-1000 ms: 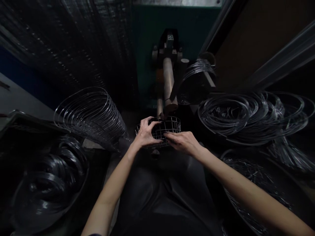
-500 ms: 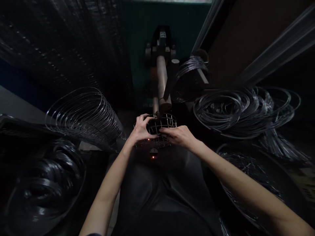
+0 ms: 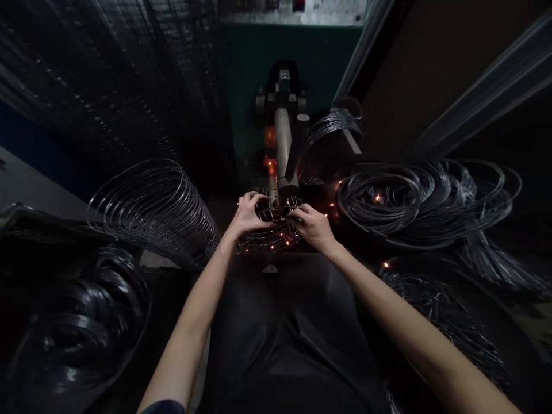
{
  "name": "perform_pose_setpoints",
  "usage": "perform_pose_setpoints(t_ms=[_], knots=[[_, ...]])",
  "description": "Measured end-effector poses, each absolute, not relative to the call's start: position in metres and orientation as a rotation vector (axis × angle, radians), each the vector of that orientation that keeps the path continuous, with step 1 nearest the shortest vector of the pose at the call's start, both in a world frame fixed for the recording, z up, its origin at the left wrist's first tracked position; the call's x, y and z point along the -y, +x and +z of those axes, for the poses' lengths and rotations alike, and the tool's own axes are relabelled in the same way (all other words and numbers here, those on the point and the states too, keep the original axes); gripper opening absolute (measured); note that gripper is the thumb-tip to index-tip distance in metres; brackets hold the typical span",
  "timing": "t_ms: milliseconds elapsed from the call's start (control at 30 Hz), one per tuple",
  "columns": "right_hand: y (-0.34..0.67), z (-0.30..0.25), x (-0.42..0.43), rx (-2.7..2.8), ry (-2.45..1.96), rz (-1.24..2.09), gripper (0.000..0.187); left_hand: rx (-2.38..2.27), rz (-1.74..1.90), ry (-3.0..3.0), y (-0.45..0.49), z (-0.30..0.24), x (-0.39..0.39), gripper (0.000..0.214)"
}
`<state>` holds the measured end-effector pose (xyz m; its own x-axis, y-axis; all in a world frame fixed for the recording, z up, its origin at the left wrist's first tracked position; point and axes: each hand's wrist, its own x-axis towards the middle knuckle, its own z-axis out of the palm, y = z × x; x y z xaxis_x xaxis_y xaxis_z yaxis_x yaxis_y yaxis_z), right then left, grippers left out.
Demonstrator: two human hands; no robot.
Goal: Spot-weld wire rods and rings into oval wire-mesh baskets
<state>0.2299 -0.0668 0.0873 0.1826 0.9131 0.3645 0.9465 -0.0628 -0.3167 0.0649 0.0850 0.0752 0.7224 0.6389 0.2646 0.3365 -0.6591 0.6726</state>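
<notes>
Both bare forearms reach forward from the bottom of the view and converge at the centre, over a dark apron-covered lap. The left hand [image 3: 246, 215] sits with the wrist bent slightly up and the fingers curled over the left rim of a small round cage of thin grey welded wire [image 3: 269, 234], gripping it. The right hand [image 3: 313, 227] comes in from the other side, fingers bent and closed on the right rim of the same cage, thumb toward the middle. The cage is held between the two hands directly under the lower tip of a grey cylindrical metal electrode arm [image 3: 282, 150] that runs down from a dark machine head. Small orange sparks [image 3: 276, 238] dot the cage mesh and scatter to the right of it.

To the left lies a long spiral stack of bright steel wire rings [image 3: 157, 204] on its side, and nearer the lower left a dark tub of coiled black wire hoops [image 3: 81, 322]. To the right a loose pile of dark wire hoops [image 3: 422, 198] spreads across the surface.

Compared with half a second ago, the hands have pushed the cage further up and in toward the arm's tip, and the sparks are far more numerous, now reaching the hoops on the right, where before only a couple glowed below the cage.
</notes>
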Motion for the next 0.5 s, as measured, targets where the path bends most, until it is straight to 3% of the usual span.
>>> perform_pose_setpoints(t_ms=[267,400,500], knots=[[0.237,0.099,0.058,1.601,-2.034,0.002,0.025,-0.683,0.659,2.332,0.078,0.082,-0.102,0.079],[0.258,0.091,0.139,1.468,-1.907,0.077,0.034,-0.709,0.716,2.252,0.052,0.073,-0.101,0.104],[0.298,0.058,0.230,1.149,-2.152,-0.004,0.033,-0.802,0.804,2.138,0.013,0.050,-0.103,0.107]])
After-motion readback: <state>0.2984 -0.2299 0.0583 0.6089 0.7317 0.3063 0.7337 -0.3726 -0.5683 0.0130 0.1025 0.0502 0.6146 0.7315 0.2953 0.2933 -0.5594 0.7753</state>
